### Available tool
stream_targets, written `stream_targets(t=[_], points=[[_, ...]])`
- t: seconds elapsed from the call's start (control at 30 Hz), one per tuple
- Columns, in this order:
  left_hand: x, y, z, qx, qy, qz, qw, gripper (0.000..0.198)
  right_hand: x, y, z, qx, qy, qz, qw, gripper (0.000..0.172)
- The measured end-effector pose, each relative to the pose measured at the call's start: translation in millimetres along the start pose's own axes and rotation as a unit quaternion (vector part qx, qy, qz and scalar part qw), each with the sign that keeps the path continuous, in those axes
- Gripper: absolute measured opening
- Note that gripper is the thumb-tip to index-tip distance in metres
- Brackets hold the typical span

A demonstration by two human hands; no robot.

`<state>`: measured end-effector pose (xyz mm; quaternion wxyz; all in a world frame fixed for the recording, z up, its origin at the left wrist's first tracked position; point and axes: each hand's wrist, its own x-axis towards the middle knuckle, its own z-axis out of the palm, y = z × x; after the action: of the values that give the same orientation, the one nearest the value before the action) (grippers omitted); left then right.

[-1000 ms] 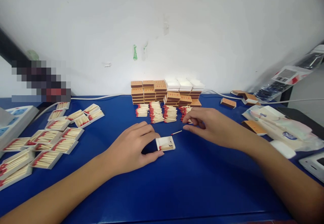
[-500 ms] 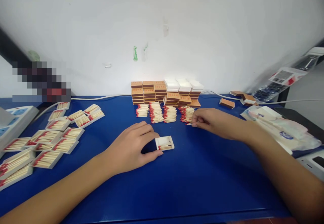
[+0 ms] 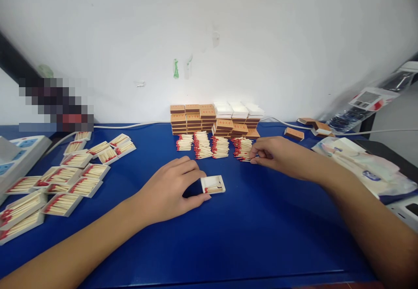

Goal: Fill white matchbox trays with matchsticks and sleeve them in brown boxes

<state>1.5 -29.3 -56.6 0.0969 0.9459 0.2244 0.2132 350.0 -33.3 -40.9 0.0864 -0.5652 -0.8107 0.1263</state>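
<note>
On the blue table lies a small white matchbox tray (image 3: 213,184) with a few red-headed matches along its near side. My left hand (image 3: 174,188) steadies its left end, index finger at the upper corner and thumb at the lower one. To the right, my right hand (image 3: 269,154) is closed in a pinch at the edge of a match pile (image 3: 242,148); its fingertips are on the ends of matches, and how many it grips is hidden. More loose matches lie in piles (image 3: 202,145) to the left of that one.
Brown matchboxes (image 3: 193,123) are stacked against the wall, with white trays (image 3: 238,109) on top at the right. Several match-filled trays (image 3: 63,204) spread over the left, near a power strip (image 3: 35,143). A plastic packet (image 3: 365,169), loose matchboxes (image 3: 294,134) and a bottle (image 3: 355,110) are at right.
Both hands keep nearly the same places. The whole view has shifted very slightly; the tray and piles look unchanged.
</note>
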Motion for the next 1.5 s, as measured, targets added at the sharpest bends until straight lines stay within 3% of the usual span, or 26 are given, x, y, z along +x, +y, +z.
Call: stream_targets(t=[0.27,1.2,1.3,1.5], points=[[0,0,-0.2,-0.003,-0.001,-0.001,1.000,0.028,-2,1,-4,-0.039,-0.012,0.017,0.999,0.014],[0,1,-1.2,0.004,-0.004,0.000,1.000,0.028,-3,6,0,-0.002,-0.046,0.029,0.999,0.013],[0,1,-1.3,0.004,-0.004,0.001,1.000,0.028,-5,-8,-5,0.010,-0.041,0.016,0.999,0.015],[1,2,1.4,0.023,0.009,-0.005,1.000,0.029,-9,-64,-6,0.099,-0.023,-0.051,0.993,0.021]])
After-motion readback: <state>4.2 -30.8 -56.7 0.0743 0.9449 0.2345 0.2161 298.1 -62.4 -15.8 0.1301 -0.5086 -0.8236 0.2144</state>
